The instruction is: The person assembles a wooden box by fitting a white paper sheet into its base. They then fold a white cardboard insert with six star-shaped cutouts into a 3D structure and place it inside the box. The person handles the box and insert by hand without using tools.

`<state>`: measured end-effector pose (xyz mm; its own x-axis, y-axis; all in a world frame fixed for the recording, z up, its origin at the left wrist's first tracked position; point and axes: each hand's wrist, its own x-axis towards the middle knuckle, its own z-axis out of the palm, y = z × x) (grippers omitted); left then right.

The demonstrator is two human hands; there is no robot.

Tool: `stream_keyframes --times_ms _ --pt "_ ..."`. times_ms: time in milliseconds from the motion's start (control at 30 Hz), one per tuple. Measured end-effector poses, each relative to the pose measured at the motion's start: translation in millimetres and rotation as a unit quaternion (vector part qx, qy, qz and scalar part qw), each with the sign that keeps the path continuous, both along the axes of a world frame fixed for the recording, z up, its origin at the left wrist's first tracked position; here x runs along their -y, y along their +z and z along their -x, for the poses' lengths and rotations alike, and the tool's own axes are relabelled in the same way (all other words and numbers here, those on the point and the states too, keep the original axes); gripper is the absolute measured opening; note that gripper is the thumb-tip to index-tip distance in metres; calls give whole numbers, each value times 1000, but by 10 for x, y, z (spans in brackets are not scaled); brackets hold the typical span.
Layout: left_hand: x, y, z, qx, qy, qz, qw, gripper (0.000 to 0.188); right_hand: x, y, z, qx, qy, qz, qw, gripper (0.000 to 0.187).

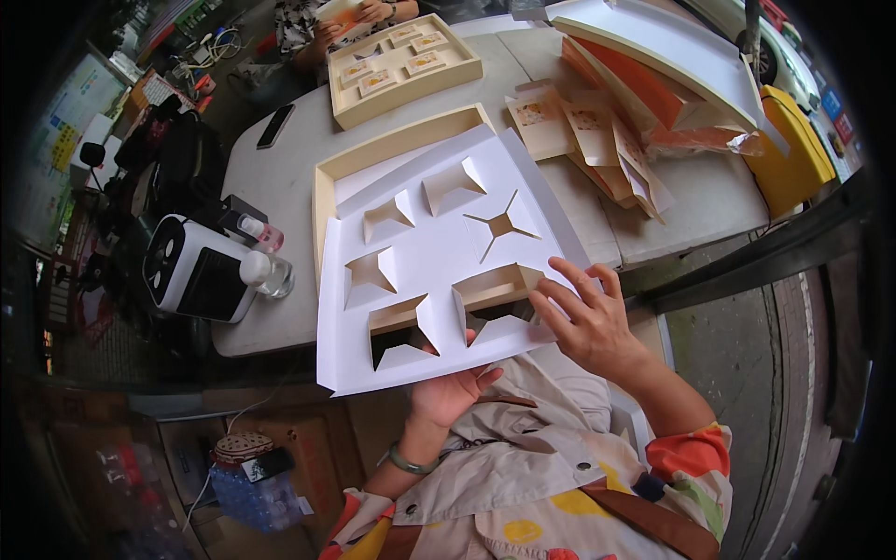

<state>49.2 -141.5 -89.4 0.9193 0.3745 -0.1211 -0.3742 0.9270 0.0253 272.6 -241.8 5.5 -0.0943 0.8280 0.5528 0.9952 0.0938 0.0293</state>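
A white card insert with several square cutouts lies tilted over a pale cream box tray, its near end past the table edge. At most cutouts the triangular flaps are folded; the one at the right middle shows an X-shaped slit with flaps nearly flat. My left hand supports the insert from beneath, palm up, its fingertips partly showing through the near cutouts. My right hand has its fingers apart, touching the insert at the near right cutout; its thumb is hard to make out.
A second cream tray with patterned cards stands before another person's hands. At right lie flat printed cartons and stacked white trays. A phone, clear bottles and a white-and-black device sit at left.
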Motion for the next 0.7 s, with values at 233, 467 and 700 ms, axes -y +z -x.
stream_keyframes --times_ms 233,467,700 --pt "69 86 -33 -15 16 -53 998 41 25 -110 -15 -4 -28 -45 999 22" --pt "90 232 122 -121 -34 -156 980 56 60 314 -40 -195 75 105 972 53" --pt "107 107 228 -86 -26 -173 981 46 -162 -245 -656 -638 -94 27 764 28"
